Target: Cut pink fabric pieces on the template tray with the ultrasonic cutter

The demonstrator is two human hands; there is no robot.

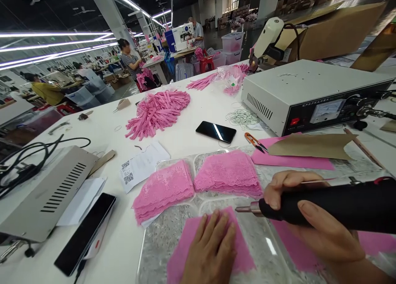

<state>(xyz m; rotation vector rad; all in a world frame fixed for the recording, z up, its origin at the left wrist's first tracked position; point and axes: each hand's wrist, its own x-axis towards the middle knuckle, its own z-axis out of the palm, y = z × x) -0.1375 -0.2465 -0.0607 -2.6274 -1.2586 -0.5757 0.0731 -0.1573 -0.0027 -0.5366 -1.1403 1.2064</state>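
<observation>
Fabric [241, 251], pink and smooth, lies at the bottom centre of the frame under a left hand [210, 251] laid flat, fingers extended and slightly parted, seemingly to keep it from sliding on the marbled surface [157, 242]. At lower right, the right hand [328, 234] is wrapped around a black handheld tool [340, 203], apparently held low and nearly level to bring its metal tip [250, 209] to the work. The left lace stack [165, 189] and right lace stack [229, 172], mid-frame, seem set beyond the fabric to leave the hands room. The fabric sits directly beneath the left palm and fingers, its upper right corner just beside the tip; contact cannot be judged.
</observation>
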